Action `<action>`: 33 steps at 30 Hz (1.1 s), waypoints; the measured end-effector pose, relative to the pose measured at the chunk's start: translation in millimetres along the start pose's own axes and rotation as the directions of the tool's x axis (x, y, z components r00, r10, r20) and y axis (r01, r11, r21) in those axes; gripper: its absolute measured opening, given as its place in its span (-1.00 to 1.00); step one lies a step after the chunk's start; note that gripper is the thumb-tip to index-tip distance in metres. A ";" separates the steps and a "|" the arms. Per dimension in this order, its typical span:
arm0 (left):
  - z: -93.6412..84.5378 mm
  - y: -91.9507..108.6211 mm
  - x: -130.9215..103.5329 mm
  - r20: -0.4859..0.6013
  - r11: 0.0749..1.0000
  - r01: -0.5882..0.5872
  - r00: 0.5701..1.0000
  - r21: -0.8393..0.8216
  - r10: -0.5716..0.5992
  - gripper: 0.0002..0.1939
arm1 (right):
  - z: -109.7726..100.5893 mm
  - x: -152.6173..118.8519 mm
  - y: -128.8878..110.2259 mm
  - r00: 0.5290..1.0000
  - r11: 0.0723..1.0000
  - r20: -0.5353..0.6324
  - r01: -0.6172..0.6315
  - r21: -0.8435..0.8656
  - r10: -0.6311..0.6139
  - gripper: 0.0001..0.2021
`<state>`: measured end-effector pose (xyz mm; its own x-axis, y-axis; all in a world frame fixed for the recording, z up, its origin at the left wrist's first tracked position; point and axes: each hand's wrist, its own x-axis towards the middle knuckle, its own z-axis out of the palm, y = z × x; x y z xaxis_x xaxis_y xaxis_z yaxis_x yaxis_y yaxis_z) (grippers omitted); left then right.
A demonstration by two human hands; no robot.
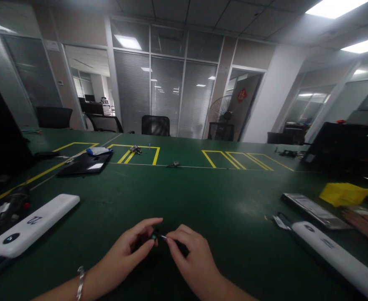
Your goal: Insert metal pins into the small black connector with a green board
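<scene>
My left hand (133, 244) is closed in a pinch on a small dark part (154, 235) with a greenish spot, mostly hidden by the fingers. Close beside it, my right hand (194, 248) pinches a thin, short metallic piece (163, 237) between thumb and forefinger. The tip of that piece points at the dark part; whether they touch I cannot tell. Both hands are just above the green table (221, 209), near its front edge. A bracelet circles my left wrist.
White numbered device (46, 221) at left, another white device (334, 251) at right. Beyond it lie a grey flat device (315, 209), a yellow box (343, 194) and another person's hand (364, 225). Farther back are small metal parts (136, 149), a dark part (173, 164) and a black folder (85, 164).
</scene>
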<state>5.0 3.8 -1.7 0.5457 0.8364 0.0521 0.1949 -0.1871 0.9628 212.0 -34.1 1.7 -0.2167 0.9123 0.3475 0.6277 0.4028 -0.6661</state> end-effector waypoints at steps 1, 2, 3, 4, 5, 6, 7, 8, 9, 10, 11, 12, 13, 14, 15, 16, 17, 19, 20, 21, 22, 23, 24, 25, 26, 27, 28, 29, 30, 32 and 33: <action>0.4 0.0 -0.3 -0.002 1.000 0.002 1.000 -0.019 -0.002 -0.59 | 0.1 0.1 0.2 1.000 1.000 0.005 -0.001 -0.002 0.001 -0.81; 0.9 0.1 -0.2 -0.008 0.999 -0.009 1.000 -0.041 0.009 -0.59 | 0.1 0.3 0.1 1.000 1.000 0.010 -0.001 -0.004 0.001 -0.81; 1.3 0.2 0.2 -0.007 0.998 -0.021 1.000 -0.065 0.021 -0.61 | 0.0 0.4 -0.3 1.000 1.000 0.012 -0.002 -0.004 0.002 -0.81; 1.6 0.3 0.8 -0.004 0.995 -0.035 0.999 -0.090 0.034 -0.64 | -0.2 0.6 -0.9 1.000 1.000 0.013 -0.004 -0.001 0.004 -0.81; 1.8 0.3 1.5 -0.007 0.993 -0.045 0.999 -0.108 0.044 -0.68 | -0.4 0.8 -1.4 1.000 1.000 0.014 -0.008 0.005 0.008 -0.81; 1.7 0.4 2.2 -0.006 0.992 -0.050 0.999 -0.120 0.049 -0.70 | -0.7 1.0 -2.0 1.000 1.000 0.017 -0.012 0.012 0.011 -0.81; 1.4 0.5 2.9 -0.007 0.991 -0.051 0.999 -0.121 0.051 -0.71 | -0.9 1.2 -2.3 1.000 1.000 0.020 -0.015 0.018 0.014 -0.81; 0.9 0.8 3.4 -0.009 0.993 -0.051 0.999 -0.111 0.050 -0.72 | -1.1 1.4 -2.5 1.000 1.000 0.023 -0.015 0.024 0.014 -0.81; 0.2 1.2 3.7 -0.011 0.995 -0.053 0.999 -0.088 0.052 -0.71 | -1.2 1.6 -2.4 1.000 0.999 0.025 -0.014 0.031 0.013 -0.81; -0.6 1.8 3.9 -0.014 0.997 -0.061 0.998 -0.053 0.060 -0.71 | -1.2 1.8 -2.1 1.000 0.999 0.028 -0.011 0.038 0.010 -0.81; -1.4 2.7 4.0 -0.020 0.997 -0.072 0.997 -0.013 0.072 -0.71 | -1.1 1.9 -1.6 1.000 0.999 0.027 -0.008 0.047 0.007 -0.81; -2.1 3.6 3.9 -0.026 0.996 -0.084 0.996 0.026 0.085 -0.70 | -0.9 2.0 -1.0 1.000 0.998 0.023 -0.007 0.054 0.006 -0.81; -2.6 4.6 3.7 -0.030 0.994 -0.092 0.995 0.053 0.094 -0.69 | -0.7 2.1 -0.3 1.000 0.998 0.018 -0.009 0.062 0.008 -0.81; -2.9 5.6 3.5 -0.033 0.994 -0.092 0.995 0.060 0.094 -0.69 | -0.5 2.2 0.3 1.000 0.998 0.015 -0.011 0.068 0.010 -0.82; -2.9 6.7 3.3 -0.033 0.995 -0.084 0.996 0.049 0.085 -0.68 | -0.4 2.3 0.7 1.000 0.997 0.012 -0.013 0.070 0.012 -0.82; -2.6 7.8 3.1 -0.032 0.997 -0.068 0.997 0.028 0.069 -0.67 | -0.4 2.4 1.0 1.000 0.997 0.010 -0.013 0.071 0.013 -0.82; -2.3 8.9 2.9 -0.030 0.998 -0.054 0.998 0.009 0.055 -0.67 | -0.5 2.5 1.2 1.000 0.997 0.008 -0.013 0.071 0.013 -0.82; -1.6 11.6 3.0 -0.018 0.999 -0.046 0.999 0.011 0.046 -0.70 | -0.7 2.5 1.1 1.000 0.997 0.008 -0.004 0.075 0.003 -0.82; -1.3 13.1 3.3 -0.004 0.998 -0.052 0.999 0.029 0.052 -0.72 | -0.8 2.5 1.1 1.000 0.997 0.006 0.002 0.076 -0.003 -0.82; -1.2 14.5 3.6 0.010 0.997 -0.065 0.998 0.050 0.065 -0.72 | -0.7 2.4 1.1 1.000 0.997 0.006 0.009 0.076 -0.009 -0.81; -1.2 15.9 4.0 0.026 0.994 -0.082 0.996 0.068 0.080 -0.72 | -0.6 2.3 1.2 1.000 0.997 0.007 0.013 0.073 -0.014 -0.81; -1.3 17.0 4.4 0.039 0.992 -0.098 0.995 0.079 0.095 -0.72 | -0.4 2.2 1.3 1.000 0.998 0.010 0.016 0.065 -0.017 -0.81; -1.3 17.8 4.6 0.046 0.991 -0.108 0.993 0.085 0.104 -0.72 | -0.2 2.0 1.6 1.000 0.998 0.016 0.015 0.053 -0.016 -0.81; -1.3 18.3 4.8 0.048 0.990 -0.111 0.993 0.088 0.107 -0.72 | 0.1 1.8 1.8 1.000 0.999 0.021 0.014 0.039 -0.015 -0.82; -1.3 18.5 4.7 0.047 0.990 -0.104 0.994 0.090 0.100 -0.72 | 0.2 1.6 1.9 1.000 1.000 0.027 0.013 0.027 -0.014 -0.82; -1.1 18.5 4.6 0.047 0.992 -0.091 0.995 0.093 0.087 -0.73 | 0.3 1.4 1.9 0.999 1.000 0.030 0.013 0.018 -0.013 -0.82; -1.0 18.3 4.4 0.050 0.992 -0.078 0.996 0.094 0.074 -0.73 | 0.3 1.2 1.8 0.999 1.000 0.032 0.013 0.013 -0.013 -0.82; -0.8 18.0 4.1 0.053 0.993 -0.072 0.996 0.096 0.067 -0.73 | 0.2 0.9 1.6 0.999 1.000 0.033 0.015 0.011 -0.015 -0.82; -0.7 17.8 3.9 0.058 0.992 -0.077 0.996 0.099 0.071 -0.73 | 0.1 0.6 1.3 0.999 1.000 0.031 0.017 0.007 -0.018 -0.82; -0.6 17.6 3.6 0.072 0.989 -0.108 0.992 0.104 0.100 -0.74 | -0.1 0.0 0.7 0.999 1.000 0.027 0.024 -0.001 -0.024 -0.82; -0.7 17.6 3.6 0.078 0.987 -0.122 0.990 0.102 0.115 -0.73 | -0.2 -0.2 0.4 0.999 1.000 0.024 0.028 -0.004 -0.028 -0.82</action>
<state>9.8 3.9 15.6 0.6266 0.7665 0.1412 0.2090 -0.3397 0.9170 212.5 -34.1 1.5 -0.2525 0.9021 0.3499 0.6245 0.4281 -0.6533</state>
